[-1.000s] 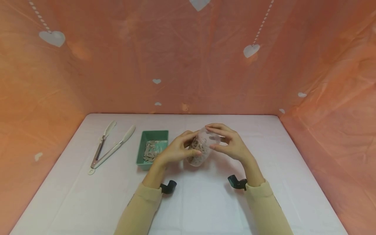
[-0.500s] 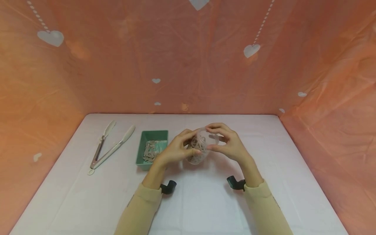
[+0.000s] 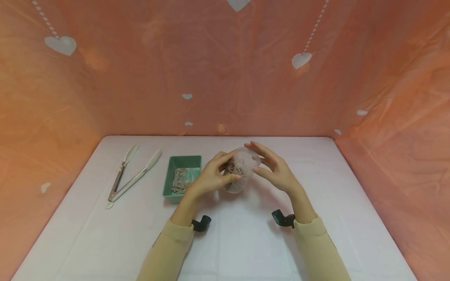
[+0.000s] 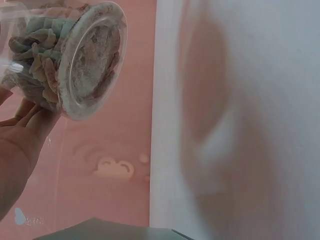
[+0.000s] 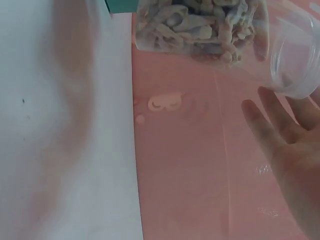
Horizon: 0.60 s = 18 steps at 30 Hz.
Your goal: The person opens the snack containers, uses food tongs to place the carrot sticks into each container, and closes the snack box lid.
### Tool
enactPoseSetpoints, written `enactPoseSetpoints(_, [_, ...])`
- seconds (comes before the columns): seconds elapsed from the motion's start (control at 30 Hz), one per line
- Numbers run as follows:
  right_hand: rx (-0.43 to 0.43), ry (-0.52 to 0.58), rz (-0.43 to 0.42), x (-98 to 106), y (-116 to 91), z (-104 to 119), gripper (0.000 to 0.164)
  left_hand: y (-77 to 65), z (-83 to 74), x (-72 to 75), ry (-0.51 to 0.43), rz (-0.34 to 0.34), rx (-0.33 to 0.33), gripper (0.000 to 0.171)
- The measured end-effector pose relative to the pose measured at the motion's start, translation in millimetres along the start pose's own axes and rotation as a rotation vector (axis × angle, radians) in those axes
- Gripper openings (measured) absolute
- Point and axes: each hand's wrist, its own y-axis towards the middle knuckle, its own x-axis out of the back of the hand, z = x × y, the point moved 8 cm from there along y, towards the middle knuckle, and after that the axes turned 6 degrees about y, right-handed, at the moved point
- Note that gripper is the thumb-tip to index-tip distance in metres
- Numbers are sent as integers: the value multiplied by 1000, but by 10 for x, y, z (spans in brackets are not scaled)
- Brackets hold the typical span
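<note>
A clear plastic jar (image 3: 236, 171) with a translucent screw lid (image 3: 249, 157) is held tilted above the white table, lid toward the upper right. Twisted grey-brown strips (image 5: 200, 27) fill its lower part. My left hand (image 3: 212, 173) grips the jar's body, thumb in front and fingers behind. The jar's round base (image 4: 95, 62) shows in the left wrist view. Around the lid end is my right hand (image 3: 275, 169), its fingers spread and loosely bent, the thumb close to the rim. In the right wrist view, lower fingertips (image 5: 265, 92) lie close beneath the lid; the others are partly hidden.
Left of the jar stands a green rectangular tray (image 3: 170, 175) with similar strips (image 3: 179, 181) inside. Metal tongs (image 3: 128, 185) with pale tips lie spread farther left. An orange curtain (image 3: 225, 78) rises behind the table (image 3: 246, 242) and along both sides.
The jar has tipped slightly, its lid turning up toward the head view. My right fingers have loosened from the lid and spread; the left hand keeps its hold.
</note>
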Motion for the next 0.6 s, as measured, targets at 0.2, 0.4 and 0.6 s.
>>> enactPoseSetpoints(0.2, [-73, -35, -83, 40, 13, -45, 79, -5, -10, -25, 18, 13, -15, 79])
enactPoseSetpoints(0.4, [-108, -59, -88, 48, 24, -69, 81, 12, -30, -50, 26, 15, -18, 80])
enactPoseSetpoints(0.6, [-34, -37, 11, 22, -3, -6, 71, 3, -3, -33, 15, 0, 2, 80])
